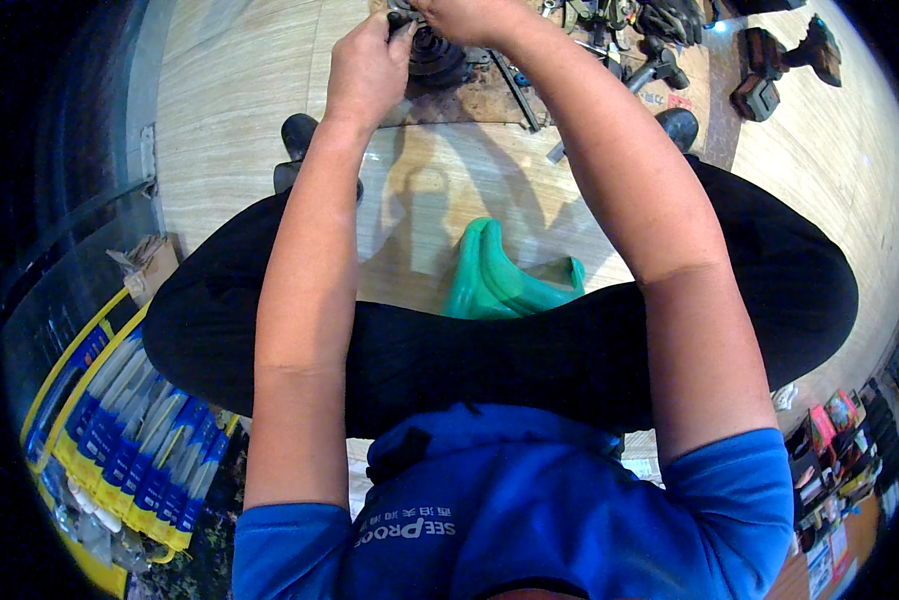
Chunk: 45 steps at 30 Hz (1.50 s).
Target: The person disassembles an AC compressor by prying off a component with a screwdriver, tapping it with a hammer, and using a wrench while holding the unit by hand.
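Note:
At the top edge my left hand (365,70) is closed, thumb and fingers pinching a small dark metal piece (400,19). My right hand (467,18) meets it there, its fingers curled and partly cut off by the picture's edge. What the right fingers grip is hidden. Just below both hands sits a black, ribbed round part (436,62), greasy-looking, on a worn brown board (480,104). A thin dark bar (516,92) lies beside it, to the right.
Right of my hands lie a hammer (656,68), black gloves (673,20) and loose metal tools. Farther right are a cordless drill (816,52) and another power tool (760,70). A green plastic piece (510,286) stands between my legs. Blue-and-yellow packages (135,450) hang at lower left.

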Tool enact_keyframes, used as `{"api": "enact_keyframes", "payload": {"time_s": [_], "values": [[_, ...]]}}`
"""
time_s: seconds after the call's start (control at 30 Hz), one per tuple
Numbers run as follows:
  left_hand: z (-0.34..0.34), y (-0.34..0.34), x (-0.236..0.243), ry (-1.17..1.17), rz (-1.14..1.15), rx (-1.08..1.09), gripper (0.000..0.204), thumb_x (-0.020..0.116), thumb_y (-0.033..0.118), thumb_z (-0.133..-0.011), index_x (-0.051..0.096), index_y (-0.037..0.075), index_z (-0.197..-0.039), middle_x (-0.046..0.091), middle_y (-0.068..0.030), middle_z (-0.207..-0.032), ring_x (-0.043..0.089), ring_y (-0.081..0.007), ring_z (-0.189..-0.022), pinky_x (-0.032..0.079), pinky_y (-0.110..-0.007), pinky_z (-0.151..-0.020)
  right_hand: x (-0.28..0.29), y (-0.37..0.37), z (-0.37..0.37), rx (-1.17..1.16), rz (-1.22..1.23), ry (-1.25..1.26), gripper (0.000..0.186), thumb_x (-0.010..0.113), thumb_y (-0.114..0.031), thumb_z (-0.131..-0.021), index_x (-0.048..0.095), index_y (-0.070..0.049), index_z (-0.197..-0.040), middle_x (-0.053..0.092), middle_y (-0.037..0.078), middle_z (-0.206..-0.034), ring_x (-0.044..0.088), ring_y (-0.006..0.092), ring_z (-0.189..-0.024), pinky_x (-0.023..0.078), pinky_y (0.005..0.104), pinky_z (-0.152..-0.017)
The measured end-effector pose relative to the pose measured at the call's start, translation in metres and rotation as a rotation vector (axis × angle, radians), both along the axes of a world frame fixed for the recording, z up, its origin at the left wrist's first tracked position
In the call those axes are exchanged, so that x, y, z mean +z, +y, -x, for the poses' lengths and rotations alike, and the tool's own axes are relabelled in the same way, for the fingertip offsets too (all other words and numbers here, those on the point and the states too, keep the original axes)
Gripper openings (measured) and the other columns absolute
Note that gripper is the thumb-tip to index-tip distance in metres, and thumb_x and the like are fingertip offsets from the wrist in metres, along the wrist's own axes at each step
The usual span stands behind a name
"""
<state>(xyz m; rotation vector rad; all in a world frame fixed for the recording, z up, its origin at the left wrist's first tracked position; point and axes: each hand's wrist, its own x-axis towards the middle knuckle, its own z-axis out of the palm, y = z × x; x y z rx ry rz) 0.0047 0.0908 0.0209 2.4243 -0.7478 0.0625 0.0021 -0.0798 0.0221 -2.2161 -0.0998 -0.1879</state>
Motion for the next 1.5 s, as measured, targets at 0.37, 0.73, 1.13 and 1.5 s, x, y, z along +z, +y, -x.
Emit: {"api": "enact_keyframes", "payload": {"time_s": [0.37, 0.73, 1.13, 1.5], "values": [[0.006, -0.001, -0.002, -0.021, 0.055, -0.004, 0.02, 0.062, 0.02, -0.094, 0.066, 0.001, -0.099, 0.07, -0.0199, -0.088, 0.068, -0.038, -0.081, 0.053, -0.041, -0.071, 0.004, -0.001, 0.007, 0.001, -0.151, 0.025, 0.033, 0.052, -0.028, -0.097, 0.06, 0.004, -0.093, 0.063, 0.032, -0.089, 0.061, 0.0488, -0.088, 0.049, 0.0513, -0.076], [0.004, 0.005, -0.005, -0.051, 0.053, -0.007, 0.022, 0.062, 0.023, -0.095, 0.066, 0.002, -0.098, 0.069, -0.0198, -0.088, 0.067, -0.0389, -0.082, 0.053, -0.042, -0.071, 0.007, 0.002, 0.005, 0.042, -0.152, 0.003, 0.032, 0.052, -0.027, -0.097, 0.061, 0.004, -0.092, 0.063, 0.03, -0.087, 0.062, 0.0469, -0.086, 0.049, 0.0503, -0.074], [-0.001, -0.001, 0.001, -0.04, -0.019, -0.034, 0.021, 0.061, 0.021, -0.095, 0.065, 0.001, -0.099, 0.068, -0.0216, -0.089, 0.066, -0.0414, -0.085, 0.052, -0.045, -0.073, 0.005, 0.002, 0.002, -0.021, -0.11, 0.015, 0.034, 0.052, -0.027, -0.096, 0.062, 0.005, -0.092, 0.064, 0.032, -0.089, 0.062, 0.0474, -0.088, 0.05, 0.0501, -0.076], [0.0, 0.0, 0.0, -0.006, -0.028, 0.004, 0.02, 0.06, 0.02, -0.095, 0.064, 0.0, -0.095, 0.068, -0.0219, -0.088, 0.066, -0.0418, -0.085, 0.052, -0.046, -0.073, 0.009, 0.007, 0.005, -0.011, -0.07, -0.011, 0.035, 0.052, -0.026, -0.096, 0.062, 0.007, -0.088, 0.062, 0.033, -0.089, 0.062, 0.0486, -0.088, 0.049, 0.0515, -0.076]]}}
